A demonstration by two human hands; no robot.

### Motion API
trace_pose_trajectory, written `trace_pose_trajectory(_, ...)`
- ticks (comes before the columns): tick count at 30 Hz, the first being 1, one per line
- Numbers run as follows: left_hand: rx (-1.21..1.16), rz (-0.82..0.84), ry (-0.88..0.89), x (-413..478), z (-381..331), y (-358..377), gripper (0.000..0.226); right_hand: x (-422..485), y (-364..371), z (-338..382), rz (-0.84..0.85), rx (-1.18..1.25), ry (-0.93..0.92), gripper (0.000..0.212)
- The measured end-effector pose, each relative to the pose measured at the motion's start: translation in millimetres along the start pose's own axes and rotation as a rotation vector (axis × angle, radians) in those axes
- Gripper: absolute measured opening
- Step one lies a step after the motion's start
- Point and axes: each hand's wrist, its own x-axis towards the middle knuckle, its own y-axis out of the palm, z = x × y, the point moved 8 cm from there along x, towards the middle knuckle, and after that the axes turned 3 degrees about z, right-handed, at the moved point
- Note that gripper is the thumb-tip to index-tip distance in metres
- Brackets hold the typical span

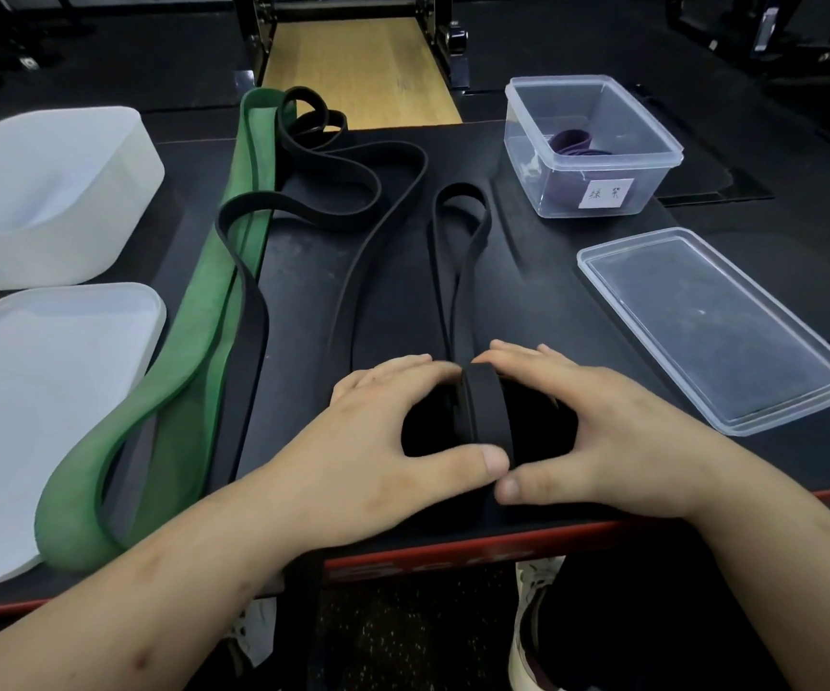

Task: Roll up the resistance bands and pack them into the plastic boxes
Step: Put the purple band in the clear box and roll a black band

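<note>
Head view: both hands meet at the near edge of the dark surface [303, 316], cupped from either side around the coil of a black band [485, 416]. The left hand [383, 436] and the right hand [602, 431] each curl round the coil, fingers over its far side and thumbs tucked under its near side, the two thumb tips almost touching. The coil stands on edge between the palms. Its unrolled tail runs straight away from the fingers and ends in a narrow loop well beyond them.

Flat rubber like this looks light, soft and springy. It will probably want to unwind the moment the pressure eases, so the hold likely belongs on the coil's flat sides, with a thumb pinning the outer wrap. The matt rubber looks grippy rather than slippery, and it should not be fragile.

Beyond and left of the left hand, a second black band [378, 182] lies in loose curves, partly over a wide green band [188, 341] that reaches back to the near edge. Further left sit a white box [54, 202] and, nearer, a white lid [44, 391]. Beyond the right hand stands a clear box [560, 82] with a label and a coiled purple band [575, 142] inside. A clear lid [712, 326] lies just right of the right hand.
</note>
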Motion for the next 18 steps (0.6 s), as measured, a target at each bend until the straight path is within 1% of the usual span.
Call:
trace_pose_trajectory(3, -0.004, 0.052, 0.011, -4, -3, 0, 0.099, 1, -2, -6, -0.027, -0.007, -0.002, 0.098)
trace_pose_trajectory(5, 0.015, 0.053, 0.019, -5, -3, 1, 0.101, 0, -3, -5, -0.034, -0.008, -0.010, 0.095)
trace_pose_trajectory(7, 0.042, 0.019, 0.047, -5, -6, 2, 0.093, -1, -3, -2, -0.029, 0.018, -0.030, 0.082)
trace_pose_trajectory(9, 0.056, -0.010, 0.082, -5, -9, 4, 0.076, -1, -1, 5, -0.019, 0.046, -0.092, 0.064)
trace_pose_trajectory(11, 0.054, -0.026, 0.090, -4, -9, 4, 0.067, 0, 1, 8, -0.024, 0.050, -0.110, 0.056)
trace_pose_trajectory(15, 0.025, -0.038, 0.078, -2, -8, 2, 0.067, 2, 3, 7, -0.030, 0.033, -0.097, 0.061)
trace_pose_trajectory(18, 0.037, -0.032, 0.059, 0, -5, 2, 0.077, 1, 2, 5, -0.019, 0.054, -0.085, 0.064)
